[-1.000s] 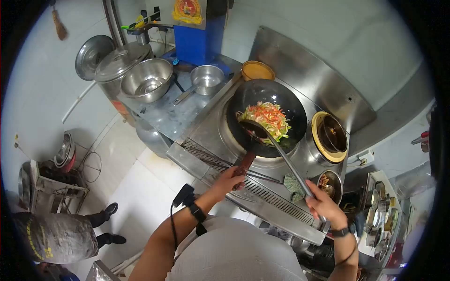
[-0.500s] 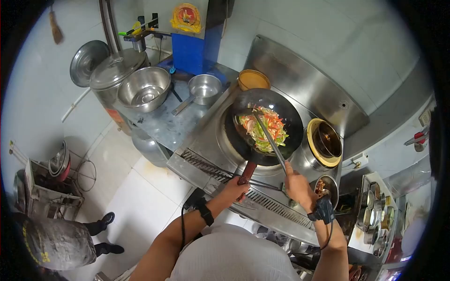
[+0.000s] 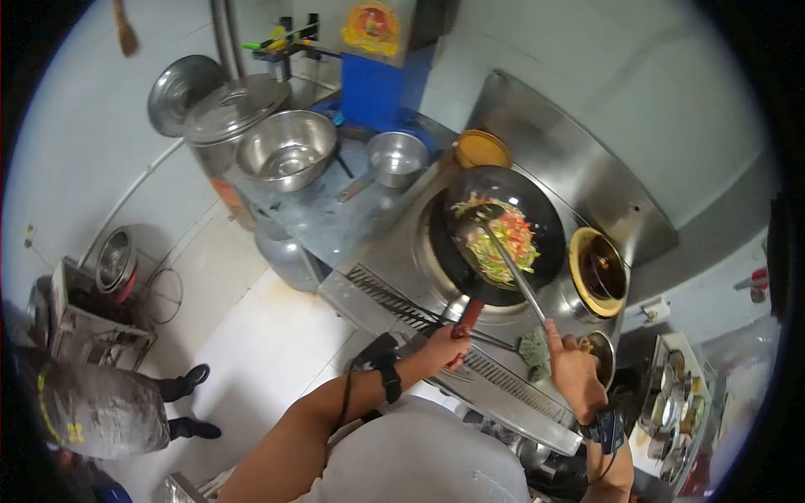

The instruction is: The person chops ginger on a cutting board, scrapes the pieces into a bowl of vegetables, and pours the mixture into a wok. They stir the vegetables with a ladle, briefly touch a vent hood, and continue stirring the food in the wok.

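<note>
A black wok (image 3: 444,239) sits on the burner, holding shredded vegetables (image 3: 507,247) in green, orange and pale strips. My left hand (image 3: 444,350) is closed around its reddish-brown handle (image 3: 470,315). In my right hand (image 3: 574,377) is a long-handled metal ladle (image 3: 518,275), the index finger stretched along the shaft. The ladle's head lies among the vegetables at their upper left. A greenish scrubbing pad or cloth (image 3: 534,348) rests on the stove just left of my right hand, and a metal bowl (image 3: 602,348) is partly hidden behind that hand.
Right of the wok stands a pot with a yellow-rimmed basin (image 3: 577,260); an orange-brown bowl (image 3: 484,149) is behind it. A saucepan (image 3: 397,158) and large steel bowl (image 3: 285,151) occupy the left counter. Seasoning containers (image 3: 671,402) stand right. Another person (image 3: 105,411) is at lower left.
The camera view has shifted, so the stove appears farther right. The ladle's head has moved within the wok and some vegetables are spread toward the upper left. Both hands keep their holds.
</note>
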A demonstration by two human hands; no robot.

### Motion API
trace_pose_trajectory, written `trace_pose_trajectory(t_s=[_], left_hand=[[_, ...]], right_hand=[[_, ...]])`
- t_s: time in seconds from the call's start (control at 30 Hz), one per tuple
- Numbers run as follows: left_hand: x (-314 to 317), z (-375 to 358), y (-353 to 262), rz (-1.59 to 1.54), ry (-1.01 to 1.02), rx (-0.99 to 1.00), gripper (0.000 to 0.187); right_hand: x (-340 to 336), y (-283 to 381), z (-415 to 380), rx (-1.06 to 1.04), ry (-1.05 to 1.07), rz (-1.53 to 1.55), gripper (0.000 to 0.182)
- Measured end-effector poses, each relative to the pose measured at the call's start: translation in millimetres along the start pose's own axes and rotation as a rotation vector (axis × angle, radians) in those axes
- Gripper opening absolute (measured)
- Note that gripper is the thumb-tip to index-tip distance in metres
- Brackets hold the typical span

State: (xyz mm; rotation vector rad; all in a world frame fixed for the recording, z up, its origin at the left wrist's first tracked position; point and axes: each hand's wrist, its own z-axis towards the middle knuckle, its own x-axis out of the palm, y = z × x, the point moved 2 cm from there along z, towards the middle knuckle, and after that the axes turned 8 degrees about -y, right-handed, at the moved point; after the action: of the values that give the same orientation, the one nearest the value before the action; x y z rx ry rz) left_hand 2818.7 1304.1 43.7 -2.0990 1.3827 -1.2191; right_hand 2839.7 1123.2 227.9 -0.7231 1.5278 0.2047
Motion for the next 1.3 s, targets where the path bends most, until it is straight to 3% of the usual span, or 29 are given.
trace_pose_trajectory(t_s=[0.1, 0.17, 0.23, 0.3, 0.37, 0.43, 0.5, 0.63, 0.73, 0.77, 0.83, 0.9, 1.0, 1.1, 1.3], left_hand=[[0.4, -15.8, -15.2, 0.008, -0.007, 0.069, 0.019], [3.7, -24.5, -26.3, 0.044, 0.012, 0.054, 0.018], [0.6, -23.4, -30.9, 0.057, 0.007, 0.062, 0.018], [-2.4, -20.8, -24.7, 0.044, -0.017, 0.073, 0.019], [-0.7, -19.7, -19.0, 0.055, -0.026, 0.067, 0.018], [1.7, -15.9, -18.8, 0.067, -0.054, 0.079, 0.018], [0.3, -16.0, -19.0, 0.076, -0.074, 0.016, 0.018], [-0.5, -15.3, -18.7, 0.09, -0.061, 0.021, 0.019], [-0.3, -18.8, -21.6, 0.084, -0.043, 0.028, 0.021], [-1.1, -18.0, -20.3, 0.084, -0.044, 0.024, 0.021], [-3.6, -15.4, -17.7, 0.038, -0.014, 0.027, 0.021], [-4.4, -15.9, -18.2, 0.038, -0.021, 0.033, 0.021], [-3.3, -17.3, -18.8, 0.022, -0.023, 0.034, 0.021], [-3.4, -14.7, -16.9, 0.047, -0.034, 0.031, 0.018], [-13.9, -4.6, 0.3, 0.067, 0.03, 0.111, 0.011]], right_hand=[[2.7, -9.8, -12.2, -0.022, 0.082, -0.05, 0.053], [3.7, -29.2, -35.6, -0.004, 0.011, -0.149, 0.052], [-5.1, -44.2, -43.8, 0.091, -0.022, 0.154, 0.05], [6.1, -53.0, -38.4, 0.222, -0.031, 0.198, 0.05], [30.4, -69.9, -13.1, 0.167, -0.327, 0.416, 0.049], [77.2, -96.3, 28.8, 0.122, -0.465, 0.417, 0.05], [68.7, -84.0, 65.8, 0.53, -0.099, 1.096, 0.049], [53.2, -62.4, 98.3, 0.559, 0.116, 1.29, 0.051], [-1.5, -53.4, 83.9, 0.345, 0.283, 0.709, 0.052], [-5.0, -61.7, 75.6, 0.346, 0.286, 0.711, 0.052], [-14.9, -79.6, 58.6, -0.107, 0.025, 0.306, 0.052], [-61.5, -70.8, 30.5, 0.005, 0.08, 0.248, 0.05], [-92.6, -67.9, -6.4, 0.013, 0.101, 0.215, 0.051], [-99.9, -66.7, -34.0, 0.157, 0.29, 0.056, 0.049], [1.2, -85.1, -60.1, 0.238, 0.229, 0.123, 0.045]])
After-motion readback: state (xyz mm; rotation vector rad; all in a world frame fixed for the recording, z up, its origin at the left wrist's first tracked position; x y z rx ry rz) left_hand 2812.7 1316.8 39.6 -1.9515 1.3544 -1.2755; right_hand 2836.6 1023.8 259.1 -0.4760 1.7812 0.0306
